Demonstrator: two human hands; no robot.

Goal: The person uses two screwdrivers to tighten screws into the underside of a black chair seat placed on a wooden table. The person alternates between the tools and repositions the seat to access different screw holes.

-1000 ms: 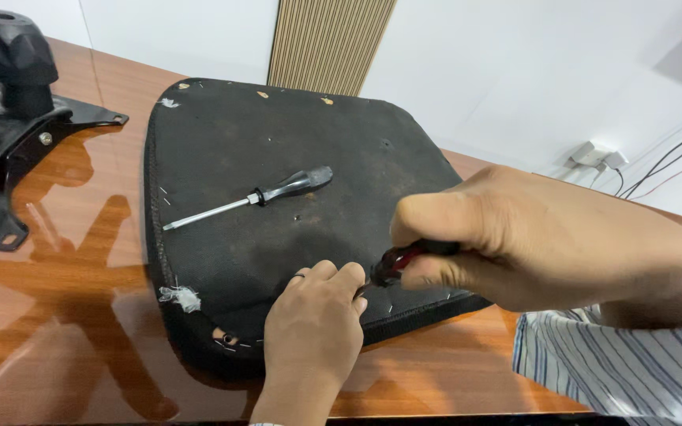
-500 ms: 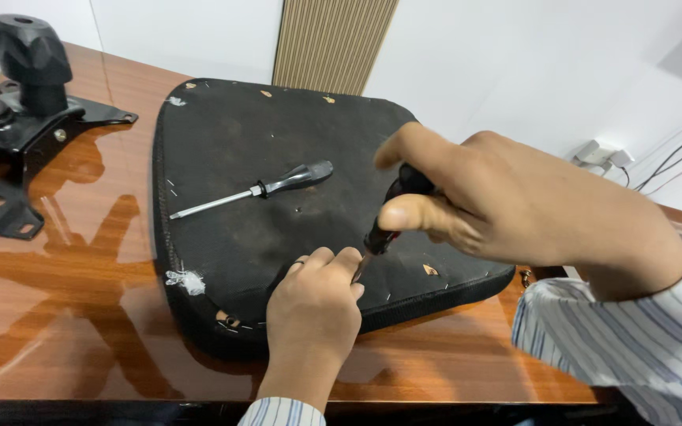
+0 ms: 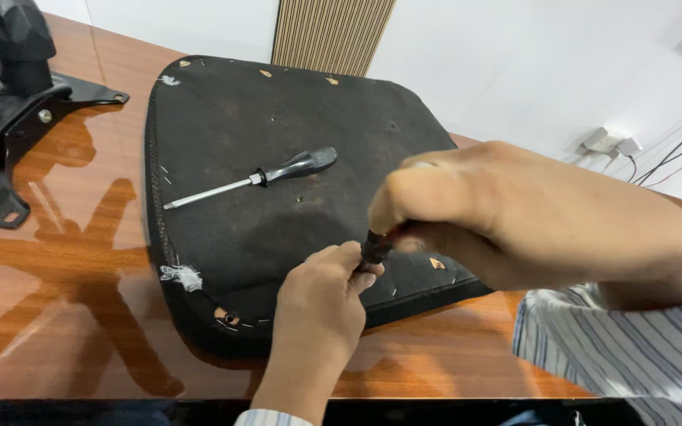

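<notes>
Gripping tight, the right hand (image 3: pixel 515 217) is closing its fingers around the dark handle of a screwdriver (image 3: pixel 375 247), and only the lower end of that handle is peeking out under the knuckles; the left hand (image 3: pixel 317 304) is pinching in at the same spot with thumb and fingertips, right against the tool's lower end, though whether it is holding something small there or just steadying the shaft, I cannot tell. All of this is happening near the front edge of the black seat cushion (image 3: pixel 278 118), which is lying underside up on the glossy wooden table (image 3: pixel 65 315); a second screwdriver (image 3: pixel 254 180) with a black handle is lying loose on the fabric, well apart from both hands.

By my reading, a fastener is being worked near that front edge, and the tool is being seated on it; the next move is calling for a straight, steady tool and downward pressure so the tip is not slipping.

Plenty is hidden, mind you: the tip and whatever it is meeting are sitting behind the left fingers; the black metal chair base (image 3: pixel 9 102) at upper left is running out of frame; the striped sleeve (image 3: pixel 633 355) is cut off at the lower right.
</notes>
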